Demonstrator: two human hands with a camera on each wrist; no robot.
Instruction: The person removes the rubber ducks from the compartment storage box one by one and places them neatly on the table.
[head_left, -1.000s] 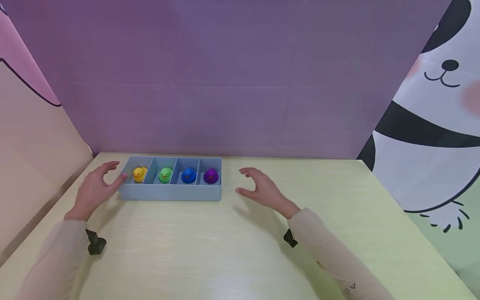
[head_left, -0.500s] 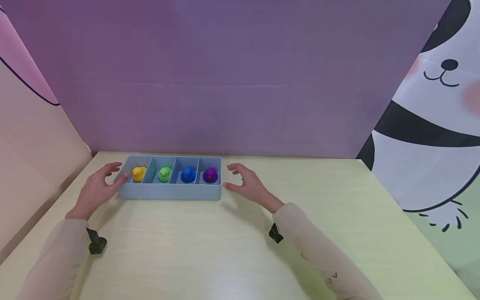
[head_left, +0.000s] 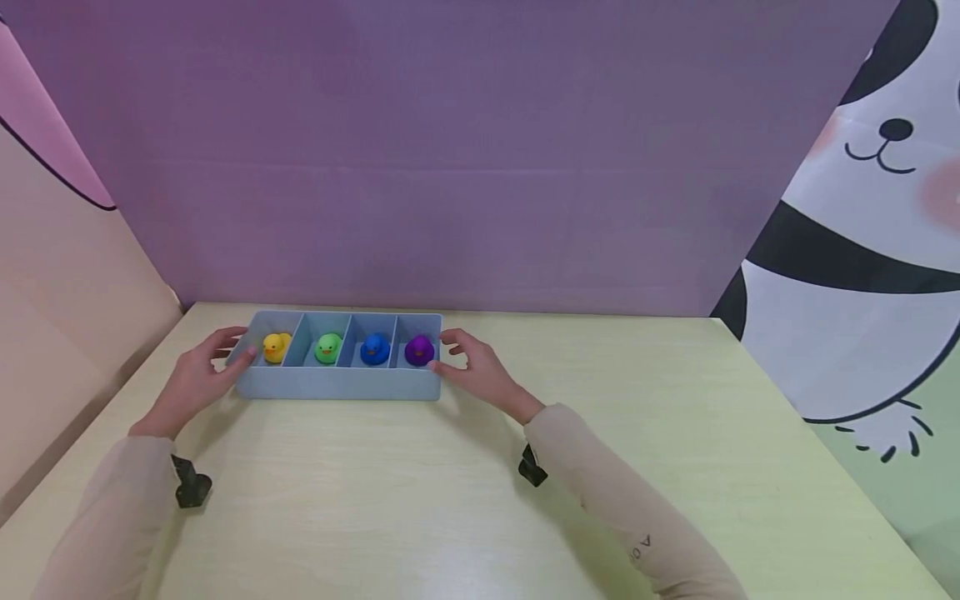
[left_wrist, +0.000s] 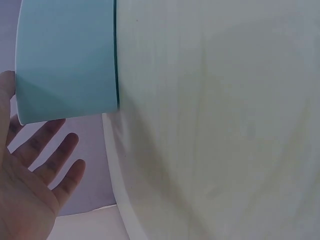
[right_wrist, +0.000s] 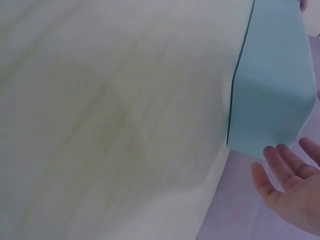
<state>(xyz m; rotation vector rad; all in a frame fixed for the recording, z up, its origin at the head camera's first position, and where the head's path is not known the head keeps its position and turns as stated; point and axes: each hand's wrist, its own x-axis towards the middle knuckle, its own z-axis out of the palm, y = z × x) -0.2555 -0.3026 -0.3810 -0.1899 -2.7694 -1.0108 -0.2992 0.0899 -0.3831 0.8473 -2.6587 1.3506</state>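
Note:
A light blue tray [head_left: 337,384] with a row of compartments sits on the table. From left to right, its compartments hold a yellow duck [head_left: 276,347], a green duck [head_left: 327,348], a blue duck [head_left: 375,349] and a purple duck [head_left: 419,350]. At the left end is my left hand [head_left: 197,377], its thumb at the front rim and its fingers [left_wrist: 64,152] spread beside the end wall. My right hand [head_left: 483,373] is at the opposite end, thumb by the front corner, with loosely extended fingers [right_wrist: 281,167] close to the end wall. Exact contact is hard to tell.
The pale wooden table [head_left: 420,500] extends toward me and to the right. A purple backdrop [head_left: 480,167] stands behind it, and a panda-printed panel [head_left: 862,333] is on the right. Each wrist carries a small black camera [head_left: 192,483].
My right hand has moved left from apart on the table to the tray's right end. My left hand has stayed almost in place; its fingers are slightly nearer the tray. The tray and ducks have not visibly moved.

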